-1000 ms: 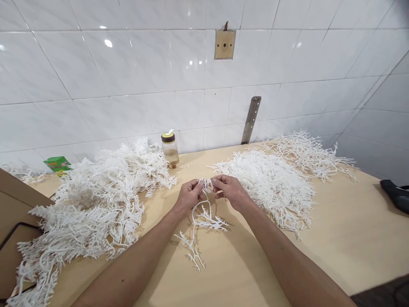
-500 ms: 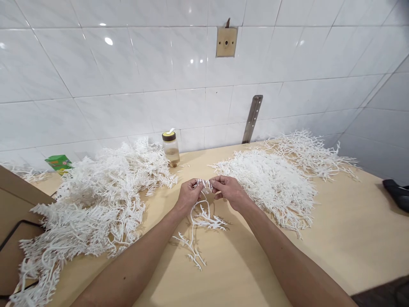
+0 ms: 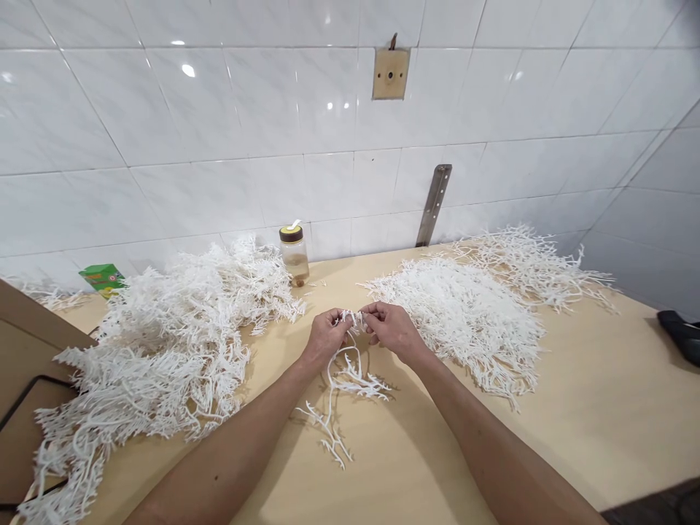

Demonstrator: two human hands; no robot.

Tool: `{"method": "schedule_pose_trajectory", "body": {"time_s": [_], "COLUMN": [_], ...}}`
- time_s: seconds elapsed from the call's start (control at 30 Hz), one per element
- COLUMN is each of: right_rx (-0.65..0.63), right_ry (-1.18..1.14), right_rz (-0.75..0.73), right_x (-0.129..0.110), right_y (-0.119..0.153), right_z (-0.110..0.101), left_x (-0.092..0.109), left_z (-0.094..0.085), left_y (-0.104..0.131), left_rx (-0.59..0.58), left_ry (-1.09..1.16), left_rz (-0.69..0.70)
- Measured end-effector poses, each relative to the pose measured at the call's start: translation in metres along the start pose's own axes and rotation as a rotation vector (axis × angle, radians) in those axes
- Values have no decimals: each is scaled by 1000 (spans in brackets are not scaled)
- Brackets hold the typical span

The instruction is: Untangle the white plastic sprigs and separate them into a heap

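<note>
Both my hands pinch a white plastic branch piece (image 3: 358,383) with forked, twig-like tips, above the middle of the table. My left hand (image 3: 327,337) closes on one end of its upper part, and my right hand (image 3: 391,328) grips the other end, close by. Between my fingertips several small prongs show. Thin stems hang down from there, and two branching ends rest on or just over the tabletop. The fingertips partly cover the spot being held. A large heap of white branches (image 3: 180,335) lies to the left, another pile (image 3: 464,313) to the right.
Behind the left heap stand a jar (image 3: 295,257) with brownish liquid and a green box (image 3: 103,279). Further white branches (image 3: 536,262) lie at the back right. A metal bracket (image 3: 434,204) leans by the tiled wall. A black object (image 3: 681,335) sits at the right edge.
My fingers have shifted slightly on the held branch, with my right fingers drawn in closer together. The view has moved a little; the heaps look unchanged.
</note>
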State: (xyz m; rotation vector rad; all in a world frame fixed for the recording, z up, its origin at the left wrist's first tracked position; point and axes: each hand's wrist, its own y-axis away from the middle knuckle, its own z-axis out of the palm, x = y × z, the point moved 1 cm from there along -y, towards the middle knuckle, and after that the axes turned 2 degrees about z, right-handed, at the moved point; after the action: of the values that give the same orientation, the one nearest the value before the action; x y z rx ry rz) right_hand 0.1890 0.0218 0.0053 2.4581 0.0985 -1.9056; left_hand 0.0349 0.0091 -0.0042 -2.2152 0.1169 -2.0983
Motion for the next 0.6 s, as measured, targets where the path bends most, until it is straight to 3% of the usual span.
{"method": "schedule_pose_trajectory", "body": {"time_s": [0.27,0.43,0.6], "right_rx": [28,49,37], "right_ry": [68,267,291], "right_rz": [18,-53,-74], "right_x": [-7,-7,-6], "right_y": [5,5,5], "right_z": [0,-2,-3], "left_x": [-5,-4,-2], "left_z": [0,0,0], "left_y": [-1,-1,0], "left_rx": [30,34,48], "left_ry": [-68,-50,-18], "left_rz": [18,-14,23]}}
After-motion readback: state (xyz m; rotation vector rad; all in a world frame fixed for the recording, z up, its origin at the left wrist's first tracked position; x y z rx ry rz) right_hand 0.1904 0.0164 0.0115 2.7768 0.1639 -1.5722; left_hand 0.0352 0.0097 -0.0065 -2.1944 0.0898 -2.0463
